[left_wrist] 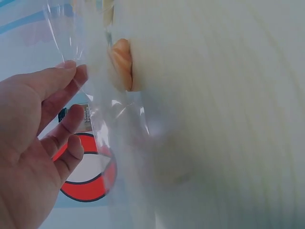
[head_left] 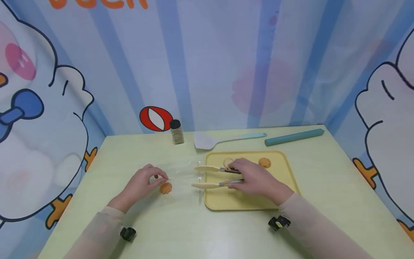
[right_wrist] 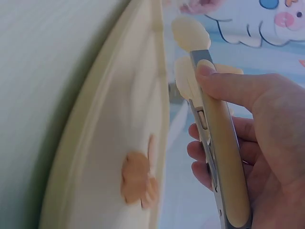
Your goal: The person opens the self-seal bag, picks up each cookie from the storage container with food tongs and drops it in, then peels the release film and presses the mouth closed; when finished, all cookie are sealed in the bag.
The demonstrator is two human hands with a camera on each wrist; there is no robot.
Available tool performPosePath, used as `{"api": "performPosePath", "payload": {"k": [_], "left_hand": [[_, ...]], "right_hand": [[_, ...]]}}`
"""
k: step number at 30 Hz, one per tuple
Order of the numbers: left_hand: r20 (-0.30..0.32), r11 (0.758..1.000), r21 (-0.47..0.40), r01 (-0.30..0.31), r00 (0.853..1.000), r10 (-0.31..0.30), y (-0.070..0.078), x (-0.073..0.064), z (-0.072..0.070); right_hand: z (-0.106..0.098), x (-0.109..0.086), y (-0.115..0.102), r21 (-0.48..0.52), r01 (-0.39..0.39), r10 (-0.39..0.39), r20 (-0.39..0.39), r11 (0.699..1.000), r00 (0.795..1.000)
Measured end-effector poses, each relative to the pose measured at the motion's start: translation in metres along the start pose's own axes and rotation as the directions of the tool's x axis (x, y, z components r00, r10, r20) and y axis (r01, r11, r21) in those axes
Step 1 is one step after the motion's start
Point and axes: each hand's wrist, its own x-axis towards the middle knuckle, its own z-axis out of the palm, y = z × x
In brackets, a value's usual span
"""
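Note:
Between its thumb and index finger my left hand [head_left: 142,181] pinches the edge of a clear plastic bag [head_left: 185,176], its other fingers loosely bent in the left wrist view. A swirled orange-brown cookie [head_left: 166,188] lies at the bag's left end, close below those fingertips; the film runs beside it [left_wrist: 122,64]. My right hand [head_left: 257,180] grips food tongs [right_wrist: 221,157] with cream tips, the thumb along one arm and fingers round the other. The tips stand apart with nothing between them, pointing left over the bag's right end. Beneath this hand is a yellow tray [head_left: 239,205].
On the tray are a round cookie [head_left: 264,163] and a paler one [head_left: 228,163] partly behind the right hand. Along the table's back stand a black-capped spice jar [head_left: 177,133], a spatula [head_left: 205,140] and a green rod [head_left: 294,137]. A printed curtain hangs behind.

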Motion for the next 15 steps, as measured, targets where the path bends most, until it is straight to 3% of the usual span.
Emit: {"api": "performPosePath", "payload": {"k": [7, 15], "left_hand": [[-0.007, 1.000, -0.001, 0.008, 1.000, -0.008, 0.000, -0.003, 0.000], [-0.028, 1.000, 0.007, -0.012, 1.000, 0.012, 0.001, -0.002, -0.001]], "right_hand": [[-0.014, -0.031, 0.022, 0.001, -0.051, 0.051, -0.079, 0.999, 0.996], [-0.038, -0.075, 0.048, -0.024, -0.132, 0.129, -0.096, 0.991, 0.987]]}}
